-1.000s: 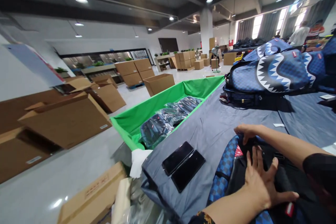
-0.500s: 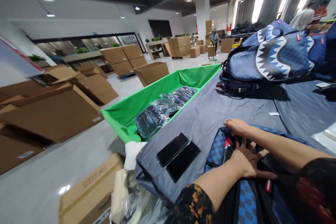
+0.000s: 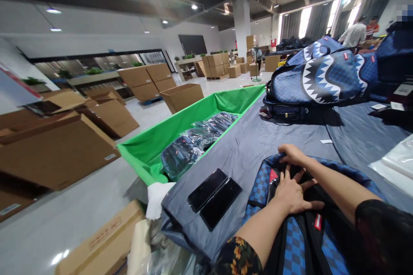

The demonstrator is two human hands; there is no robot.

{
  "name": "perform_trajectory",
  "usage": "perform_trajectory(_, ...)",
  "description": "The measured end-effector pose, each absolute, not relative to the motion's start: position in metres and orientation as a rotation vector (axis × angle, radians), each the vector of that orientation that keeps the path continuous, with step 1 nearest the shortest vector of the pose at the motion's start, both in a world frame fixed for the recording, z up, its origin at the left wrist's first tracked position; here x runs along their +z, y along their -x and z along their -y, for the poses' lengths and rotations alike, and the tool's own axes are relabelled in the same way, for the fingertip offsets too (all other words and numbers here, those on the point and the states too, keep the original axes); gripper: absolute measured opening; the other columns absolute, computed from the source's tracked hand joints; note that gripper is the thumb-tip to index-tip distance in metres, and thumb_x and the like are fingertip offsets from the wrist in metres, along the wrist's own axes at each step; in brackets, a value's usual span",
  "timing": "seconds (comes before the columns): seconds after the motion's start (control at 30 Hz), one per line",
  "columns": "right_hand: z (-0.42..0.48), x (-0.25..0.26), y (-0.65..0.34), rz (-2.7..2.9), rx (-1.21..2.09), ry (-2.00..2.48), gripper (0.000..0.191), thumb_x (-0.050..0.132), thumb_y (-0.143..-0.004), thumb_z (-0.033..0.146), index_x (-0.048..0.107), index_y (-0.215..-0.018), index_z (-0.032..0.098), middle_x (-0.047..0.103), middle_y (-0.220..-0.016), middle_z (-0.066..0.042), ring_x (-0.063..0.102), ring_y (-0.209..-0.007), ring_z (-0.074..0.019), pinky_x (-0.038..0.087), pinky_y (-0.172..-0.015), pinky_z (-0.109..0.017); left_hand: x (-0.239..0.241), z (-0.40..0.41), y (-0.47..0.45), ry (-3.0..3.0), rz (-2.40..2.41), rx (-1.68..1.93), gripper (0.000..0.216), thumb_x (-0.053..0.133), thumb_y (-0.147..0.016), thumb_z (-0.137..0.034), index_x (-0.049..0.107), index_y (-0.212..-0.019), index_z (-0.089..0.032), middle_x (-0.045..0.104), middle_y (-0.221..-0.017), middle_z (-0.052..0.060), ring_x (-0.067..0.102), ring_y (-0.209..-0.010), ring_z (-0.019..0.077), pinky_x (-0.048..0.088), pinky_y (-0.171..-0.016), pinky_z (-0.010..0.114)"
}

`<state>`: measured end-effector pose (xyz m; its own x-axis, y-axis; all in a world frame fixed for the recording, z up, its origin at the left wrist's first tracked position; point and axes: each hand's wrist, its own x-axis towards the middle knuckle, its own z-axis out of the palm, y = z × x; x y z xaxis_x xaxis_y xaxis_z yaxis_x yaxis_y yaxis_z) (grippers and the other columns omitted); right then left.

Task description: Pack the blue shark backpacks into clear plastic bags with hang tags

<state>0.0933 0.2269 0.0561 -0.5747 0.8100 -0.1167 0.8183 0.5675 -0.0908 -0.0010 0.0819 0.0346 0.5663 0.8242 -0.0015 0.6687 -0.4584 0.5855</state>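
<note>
Backpack (image 3: 293, 240) on worktop (image 3: 251, 154), inside left edge: probably soft, best lifted by the rim (image 3: 342, 168). Left hand (image 3: 290, 196) spread flat; right hand (image 3: 293, 155) gripping this rim.

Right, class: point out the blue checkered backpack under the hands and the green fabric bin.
Blue checkered backpack (image 3: 294, 240), head view: on a checkered strip.
Green fabric bin (image 3: 180, 123), head view: on its far inner wall.

Bag (image 3: 295, 240): checked cloth, smooth, low sheen
Red tag (image 3: 318, 221): glossy, material unclear
Phones (image 3: 221, 204): 2, smooth, glossy, glass-like
Tablecloth (image 3: 248, 150): cloth, wrinkled, slight sheen
Bin (image 3: 145, 148): smooth sheet, cloth or plastic unclear
Wrap (image 3: 180, 157): clear plastic film, glossy, crinkled
Cartons (image 3: 54, 150): cardboard, matt
Floor (image 3: 97, 200): smooth, polished, reflective
Sleeve (image 3: 240, 258): printed cloth, matt
</note>
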Motion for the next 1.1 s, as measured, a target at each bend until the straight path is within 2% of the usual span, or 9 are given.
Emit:
perform_trajectory(0.1, -0.209, 0.053, -0.096, -2.805, -0.17, -1.5, 0.021, 0.068, -0.088, 0.026, 0.066, -0.107, 0.016, 0.067, -0.111, -0.009, 0.062, -0.103, -0.0223, 0.05, -0.089, -0.036, 0.028, -0.097, 0.004, -2.265, -1.24, 0.358, 0.071, 0.052, -0.085, -0.078, 0.048, -0.147, -0.044, 0.025, -0.169, -0.003, 0.018, -0.152, 0.045, 0.014, -0.122, 0.071)
perform_trajectory(0.17, -0.192, 0.058, -0.113, -2.867, -0.147, -1.507, 0.033, 0.068, -0.085, 0.025, 0.065, -0.118, 0.021, 0.067, -0.119, -0.008, 0.062, -0.11, -0.0222, 0.049, -0.094, -0.033, 0.024, -0.105, 0.006, -2.289, -1.303, 0.423, 0.064, 0.063, -0.084, -0.069, 0.057, -0.141, -0.042, 0.042, -0.161, -0.002, 0.036, -0.146, 0.037, 0.028, -0.123, 0.061)
perform_trajectory(0.27, -0.163, 0.067, -0.164, -2.843, -0.006, -1.759, 0.043, 0.056, -0.094, 0.03, 0.054, -0.136, 0.02, 0.063, -0.132, -0.013, 0.059, -0.121, -0.0255, 0.048, -0.102, -0.037, 0.019, -0.108, 0.006, -2.296, -1.458, 0.636, 0.06, 0.067, -0.089, -0.046, 0.051, -0.145, -0.033, 0.053, -0.151, 0.003, 0.05, -0.137, 0.0247, 0.043, -0.117, 0.043)
perform_trajectory(0.4, -0.123, 0.059, -0.231, -2.469, 0.244, -2.356, 0.046, 0.033, -0.101, 0.038, 0.053, -0.125, 0.005, 0.062, -0.115, -0.032, 0.063, -0.104, -0.0436, 0.052, -0.082, -0.058, 0.014, -0.099, 0.001, -2.233, -1.723, 0.793, 0.049, 0.051, -0.095, -0.028, 0.052, -0.142, -0.014, 0.055, -0.145, 0.017, 0.048, -0.138, 0.0303, 0.036, -0.121, 0.053)
perform_trajectory(0.5, -0.11, 0.044, -0.252, -2.336, 0.201, -2.453, 0.034, 0.039, -0.1, 0.044, 0.057, -0.107, 0.016, 0.066, -0.104, -0.023, 0.064, -0.098, -0.0403, 0.052, -0.073, -0.049, 0.007, -0.093, 0.001, -2.213, -1.899, 0.763, 0.054, 0.051, -0.096, -0.034, 0.051, -0.142, -0.004, 0.055, -0.145, 0.024, 0.051, -0.137, 0.0342, 0.038, -0.12, 0.053)
perform_trajectory(0.7, -0.137, 0.034, -0.26, -2.144, -0.038, -2.559, 0.029, 0.055, -0.095, 0.052, 0.058, -0.097, 0.023, 0.071, -0.096, -0.013, 0.068, -0.088, -0.0336, 0.049, -0.064, -0.038, 0.006, -0.102, -0.004, -2.349, -1.918, 0.579, 0.074, 0.043, -0.098, -0.06, 0.045, -0.151, -0.009, 0.044, -0.157, 0.02, 0.037, -0.149, 0.0322, 0.026, -0.127, 0.048)
perform_trajectory(0.93, -0.11, 0.05, -0.235, -2.249, 0.201, -2.575, 0.046, 0.053, -0.09, 0.028, 0.053, -0.132, 0.009, 0.059, -0.132, -0.028, 0.054, -0.127, -0.0433, 0.049, -0.096, -0.059, 0.022, -0.114, -0.016, -2.233, -2.035, 0.513, 0.066, 0.047, -0.097, -0.058, 0.049, -0.149, -0.018, 0.048, -0.156, 0.016, 0.044, -0.145, 0.0299, 0.031, -0.125, 0.047)
perform_trajectory(1.0, -0.091, 0.056, -0.227, -2.453, 0.23, -2.397, 0.054, 0.048, -0.093, 0.028, 0.045, -0.145, 0.014, 0.046, -0.152, -0.022, 0.039, -0.144, -0.0383, 0.039, -0.112, -0.06, 0.022, -0.114, -0.016, -2.222, -2.054, 0.553, 0.063, 0.047, -0.098, -0.057, 0.05, -0.149, -0.019, 0.049, -0.155, 0.015, 0.045, -0.144, 0.0284, 0.031, -0.125, 0.045)
perform_trajectory(1.1, -0.081, 0.055, -0.214, -2.665, 0.024, -2.064, 0.059, 0.036, -0.101, 0.044, 0.036, -0.156, 0.02, 0.033, -0.164, -0.012, 0.03, -0.151, -0.0273, 0.031, -0.122, -0.047, 0.02, -0.115, -0.019, -2.21, -2.084, 0.594, 0.063, 0.04, -0.101, -0.056, 0.048, -0.15, -0.017, 0.048, -0.155, 0.015, 0.044, -0.144, 0.0286, 0.03, -0.125, 0.045)
